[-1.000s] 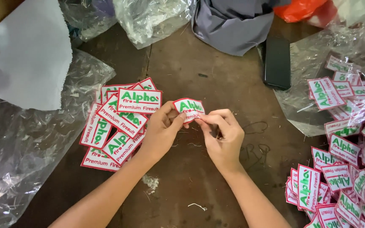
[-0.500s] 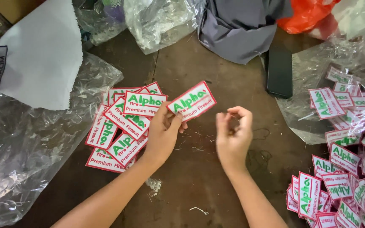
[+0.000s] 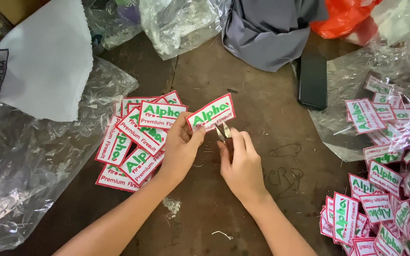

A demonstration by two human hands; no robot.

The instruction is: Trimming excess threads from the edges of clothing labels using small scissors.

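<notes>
Patch (image 3: 211,112), white with red border and green lettering, pinched by left hand (image 3: 182,147) at centre. Small snips (image 3: 223,131) gripped in right hand (image 3: 239,163), tips at patch's lower edge: probably trimming stray threads. Next calls for a steady snip close to border. Finished pile (image 3: 138,137) at nine o'clock, untrimmed heap (image 3: 385,180) at four. Blade opening and threads too small to read.

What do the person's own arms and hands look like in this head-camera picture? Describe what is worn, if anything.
Both forearms enter from the bottom edge and are bare: no sleeves show in the frame. The left hand and the right hand wear no gloves, and no rings, watch, bracelets or other markings are visible. The fingers are slim, with short, unpainted nails.
</notes>
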